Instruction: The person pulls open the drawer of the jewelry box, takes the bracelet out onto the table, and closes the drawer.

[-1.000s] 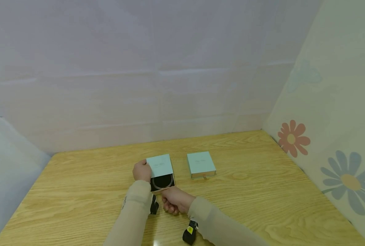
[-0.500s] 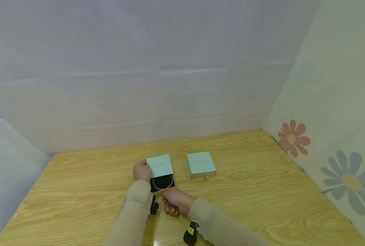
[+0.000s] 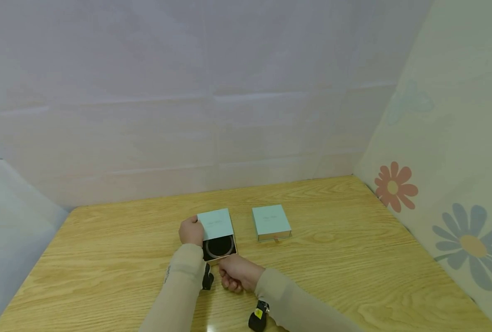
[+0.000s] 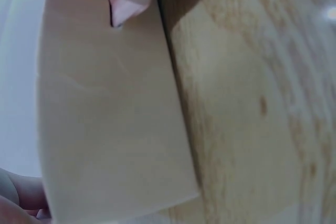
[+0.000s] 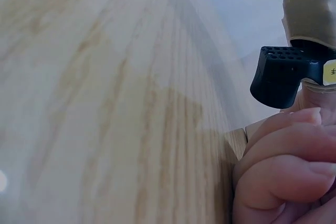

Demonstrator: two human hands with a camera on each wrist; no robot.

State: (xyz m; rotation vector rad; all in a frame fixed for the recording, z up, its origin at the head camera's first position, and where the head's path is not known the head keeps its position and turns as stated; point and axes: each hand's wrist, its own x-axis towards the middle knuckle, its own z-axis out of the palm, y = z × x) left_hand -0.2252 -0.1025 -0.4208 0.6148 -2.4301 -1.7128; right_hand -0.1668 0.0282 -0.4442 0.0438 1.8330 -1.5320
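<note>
A pale blue drawer box [image 3: 215, 224] lies on the table, its inner drawer [image 4: 115, 108] pulled partway out toward me. Inside, a grey ring like a bangle [image 3: 219, 255] sits on a black lining. My left hand [image 3: 191, 230] grips the left side of the outer sleeve, thumb up by its top. In front of the drawer, my right hand [image 3: 239, 272] has its fingers curled and pinches the pink ribbon tab [image 4: 126, 10], which comes out of a slot in the drawer's front. The right wrist view shows only the curled fingers [image 5: 283, 182] and hides the ribbon.
A second pale blue box [image 3: 271, 220] with a ribbon tab stands closed to the right. Under both is a wood-grain table [image 3: 353, 258], with a pale curtain [image 3: 212, 115] behind and a flower-printed sheet [image 3: 449, 184] at the right. Black wrist cameras [image 3: 258, 318] hang below the sleeves.
The drawer has slid slightly farther out toward me, my right hand moving back a little with it. My left hand and the second box have stayed put.
</note>
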